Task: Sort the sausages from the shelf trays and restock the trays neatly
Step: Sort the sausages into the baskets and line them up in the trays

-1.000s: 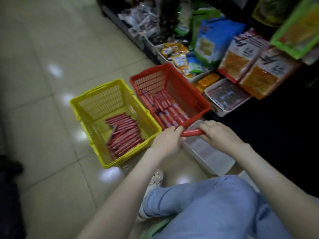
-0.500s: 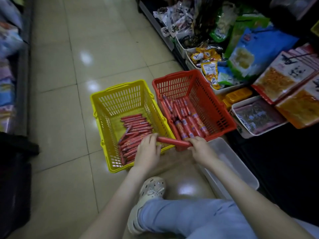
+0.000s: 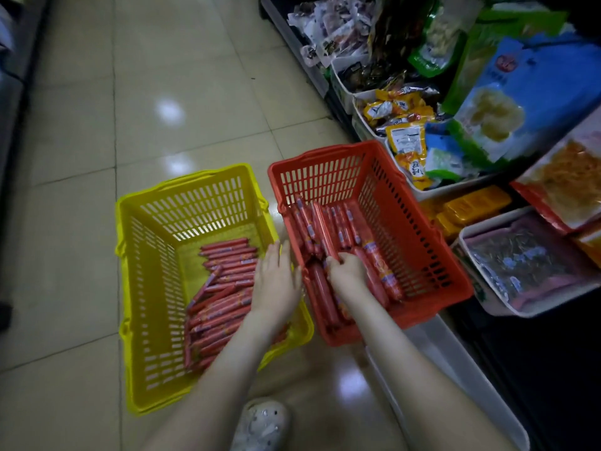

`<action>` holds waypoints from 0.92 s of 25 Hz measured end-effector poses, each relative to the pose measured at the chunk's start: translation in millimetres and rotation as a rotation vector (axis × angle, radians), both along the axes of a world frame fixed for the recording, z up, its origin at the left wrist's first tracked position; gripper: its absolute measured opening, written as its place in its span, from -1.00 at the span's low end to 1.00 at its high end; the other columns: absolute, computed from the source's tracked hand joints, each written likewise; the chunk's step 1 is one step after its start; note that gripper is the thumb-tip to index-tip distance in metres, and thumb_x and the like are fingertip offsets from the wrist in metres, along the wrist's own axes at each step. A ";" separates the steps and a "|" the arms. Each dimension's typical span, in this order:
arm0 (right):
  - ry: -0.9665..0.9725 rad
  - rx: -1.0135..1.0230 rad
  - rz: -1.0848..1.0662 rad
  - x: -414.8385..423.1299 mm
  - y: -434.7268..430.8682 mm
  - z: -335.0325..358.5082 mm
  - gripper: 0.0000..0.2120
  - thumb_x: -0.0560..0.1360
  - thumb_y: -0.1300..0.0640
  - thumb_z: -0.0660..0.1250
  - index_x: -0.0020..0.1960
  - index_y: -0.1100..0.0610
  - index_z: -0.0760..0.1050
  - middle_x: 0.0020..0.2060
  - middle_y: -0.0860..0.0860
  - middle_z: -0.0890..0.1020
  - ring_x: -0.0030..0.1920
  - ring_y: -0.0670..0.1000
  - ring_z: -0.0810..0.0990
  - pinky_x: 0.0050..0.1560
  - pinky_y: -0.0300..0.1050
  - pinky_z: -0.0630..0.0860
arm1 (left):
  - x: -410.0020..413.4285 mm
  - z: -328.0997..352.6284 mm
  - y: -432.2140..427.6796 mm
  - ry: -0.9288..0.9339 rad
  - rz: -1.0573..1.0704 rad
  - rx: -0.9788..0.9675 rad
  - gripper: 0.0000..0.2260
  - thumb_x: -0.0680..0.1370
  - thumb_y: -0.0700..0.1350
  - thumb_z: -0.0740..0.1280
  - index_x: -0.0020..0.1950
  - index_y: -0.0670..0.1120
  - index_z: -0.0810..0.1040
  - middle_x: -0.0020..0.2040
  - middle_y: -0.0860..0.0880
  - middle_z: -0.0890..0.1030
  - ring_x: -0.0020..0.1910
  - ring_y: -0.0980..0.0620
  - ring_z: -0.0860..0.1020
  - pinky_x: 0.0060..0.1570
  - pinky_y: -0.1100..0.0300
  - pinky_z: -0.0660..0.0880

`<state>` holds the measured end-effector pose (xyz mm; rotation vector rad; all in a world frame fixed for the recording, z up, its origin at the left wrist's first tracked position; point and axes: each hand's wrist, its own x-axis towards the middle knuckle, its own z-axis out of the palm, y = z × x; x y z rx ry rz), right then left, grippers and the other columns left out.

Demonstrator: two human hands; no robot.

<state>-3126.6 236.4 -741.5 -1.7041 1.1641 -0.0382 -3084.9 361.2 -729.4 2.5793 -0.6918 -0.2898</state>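
1. Head view: on the tiled floor point(image 3: 162, 92) a yellow basket point(image 3: 153, 288) and a red basket point(image 3: 406, 242) stood side by side, almost touching, in front of a low shelf.
2. The thin sausages point(image 3: 221, 288) lay in a loose heap on the bottom of the yellow basket. The thick sausages point(image 3: 341, 229) lay lengthwise in rows in the red basket.
3. The left hand point(image 3: 276, 281) hovered palm down over the yellow basket's right edge, fingers straight and slightly spread, holding nothing. Its forearm hid the basket's near right corner and part of the heap.
4. The right hand point(image 3: 348, 275) was inside the red basket with its fingers curled down onto the thick sausages. Whether they closed round one could not be told. Its forearm crossed the basket's near rim.
5. An empty-looking white tray point(image 3: 455, 369) lay just beside the red basket's near right corner, partly covered by the right arm.
6. On the shelf sat trays of yellow snack packets point(image 3: 400, 112), a blue bag point(image 3: 507, 102) and a tray of dark packets point(image 3: 527, 265).
7. A pale shoe point(image 3: 263, 424) showed at the bottom edge, between the two arms.
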 end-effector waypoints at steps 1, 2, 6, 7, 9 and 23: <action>0.008 -0.021 0.014 12.6 -8.0 -14.5 -0.76 0.56 0.15 0.26 0.15 0.25 0.56 -0.03 0.19 0.64 0.04 0.23 0.62 0.05 0.00 0.49 | 17.4 -11.0 -11.9 -0.008 0.011 0.033 -0.45 0.64 0.01 0.14 0.56 -0.14 0.05 0.56 -0.13 0.09 0.54 -0.07 0.04 0.47 0.02 -0.04; 0.027 -0.060 0.033 22.9 -16.4 -30.8 -0.73 0.57 0.15 0.26 0.18 0.27 0.55 0.02 0.22 0.64 0.11 0.24 0.59 0.10 -0.01 0.46 | 32.0 -23.7 -21.9 -0.011 0.010 0.065 -0.43 0.64 0.03 0.13 0.57 -0.11 0.00 0.58 -0.12 0.01 0.55 -0.05 -0.03 0.48 0.01 -0.09; 0.034 -0.268 0.150 66.1 -48.4 -88.5 -0.62 0.57 0.15 0.26 0.34 0.28 0.43 0.25 0.24 0.51 0.29 0.18 0.44 0.22 -0.16 0.26 | 55.4 -62.3 -39.2 0.073 -0.035 0.145 -0.43 0.64 0.04 0.10 0.58 -0.03 -0.08 0.57 -0.12 -0.20 0.54 -0.08 -0.25 0.48 -0.04 -0.18; 0.018 -0.275 0.215 76.6 -52.4 -103.5 -0.60 0.57 0.16 0.26 0.37 0.29 0.39 0.28 0.25 0.47 0.31 0.18 0.41 0.25 -0.19 0.22 | 56.7 -66.9 -40.5 0.062 -0.052 0.133 -0.44 0.65 0.01 0.10 0.58 -0.02 -0.07 0.57 -0.12 -0.20 0.54 -0.08 -0.26 0.49 -0.04 -0.18; 0.034 -0.276 0.393 86.4 -52.0 -124.0 -0.52 0.58 0.16 0.26 0.45 0.29 0.28 0.36 0.24 0.38 0.37 0.19 0.31 0.33 -0.21 0.13 | 57.8 -71.7 -41.5 0.026 -0.079 0.118 -0.47 0.65 -0.01 0.09 0.58 -0.02 -0.03 0.57 -0.12 -0.17 0.54 -0.07 -0.24 0.49 -0.02 -0.18; 0.190 -0.708 0.493 -299.5 -71.1 150.8 -0.43 0.50 0.29 0.26 0.49 0.21 0.22 0.41 0.10 0.35 0.38 0.12 0.28 0.42 -0.18 0.11 | -206.7 90.4 -127.4 0.028 -0.543 -0.211 -0.56 0.47 -0.14 0.32 0.33 -0.24 0.46 0.27 -0.27 0.50 0.28 -0.26 0.46 0.29 -0.20 0.32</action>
